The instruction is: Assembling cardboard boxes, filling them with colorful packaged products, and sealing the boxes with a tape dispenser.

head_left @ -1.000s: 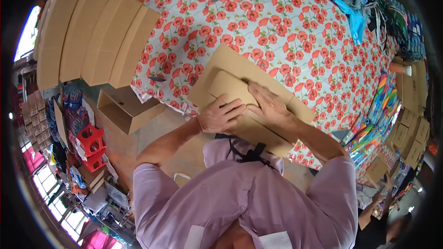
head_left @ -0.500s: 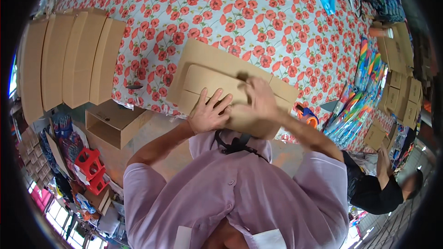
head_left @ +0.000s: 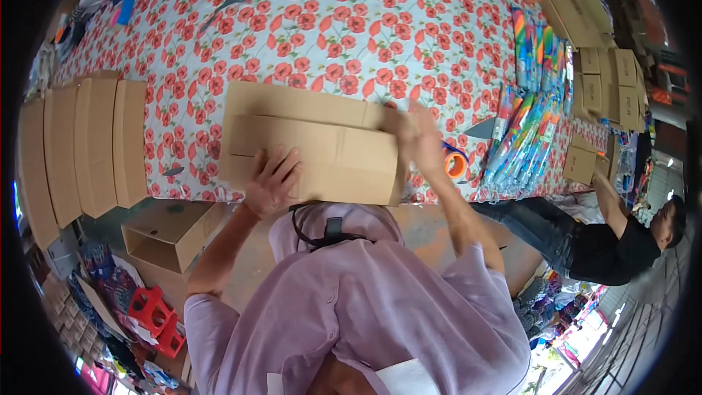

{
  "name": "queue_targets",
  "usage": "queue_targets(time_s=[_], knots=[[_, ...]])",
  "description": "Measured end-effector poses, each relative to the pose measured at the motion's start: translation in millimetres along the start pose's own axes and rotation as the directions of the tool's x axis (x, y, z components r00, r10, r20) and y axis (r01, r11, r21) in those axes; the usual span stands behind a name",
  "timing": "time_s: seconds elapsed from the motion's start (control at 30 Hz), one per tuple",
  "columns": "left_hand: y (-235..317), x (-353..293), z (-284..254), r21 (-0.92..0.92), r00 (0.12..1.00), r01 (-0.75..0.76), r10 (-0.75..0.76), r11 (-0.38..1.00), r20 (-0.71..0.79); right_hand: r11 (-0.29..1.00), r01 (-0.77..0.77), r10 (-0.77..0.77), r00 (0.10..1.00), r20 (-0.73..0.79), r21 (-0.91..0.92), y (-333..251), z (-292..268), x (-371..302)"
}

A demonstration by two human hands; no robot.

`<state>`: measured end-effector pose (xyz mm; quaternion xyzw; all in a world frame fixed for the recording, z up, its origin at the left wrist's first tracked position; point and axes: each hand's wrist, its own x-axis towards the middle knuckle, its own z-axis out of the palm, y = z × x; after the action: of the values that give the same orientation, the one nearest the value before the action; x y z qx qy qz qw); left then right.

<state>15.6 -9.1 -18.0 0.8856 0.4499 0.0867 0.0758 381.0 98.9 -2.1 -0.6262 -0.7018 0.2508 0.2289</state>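
A brown cardboard box (head_left: 322, 162) lies in front of me at the near edge of the table, its long flaps folded down over the top. My left hand (head_left: 272, 184) rests on its near left part, open, with the fingers spread on the cardboard. At the box's right end is my right hand (head_left: 424, 143), raised and smeared by motion, so its fingers cannot be made out clearly. Just right of that hand, a tape dispenser with an orange roll (head_left: 455, 164) sits on the table.
A flowered cloth (head_left: 307, 36) covers the table. Folded cartons (head_left: 95, 146) stand at the left, with an open box (head_left: 164, 238) below. Colourful wrapped bundles (head_left: 523, 132) lie right, near stacked boxes (head_left: 607, 88). A co-worker (head_left: 599, 241) in black handles a small box there.
The box now lies straighter along the table edge, with its flaps flatter. My right hand has moved from the top of the box to its right end. My view has shifted.
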Motion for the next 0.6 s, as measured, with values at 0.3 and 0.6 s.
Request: queue_targets(time_s=[0.3,0.6], knots=[[-2,0,15,-0.043,0.988,-0.014,0.007,0.999,-0.157,0.923,-0.183,0.266,0.939,0.219,-0.338,223,-57,-84],[2,-7,1,0.150,0.997,-0.006,0.018,0.989,-0.075,0.896,-0.250,0.008,0.835,0.551,0.366,-92,-83,35]])
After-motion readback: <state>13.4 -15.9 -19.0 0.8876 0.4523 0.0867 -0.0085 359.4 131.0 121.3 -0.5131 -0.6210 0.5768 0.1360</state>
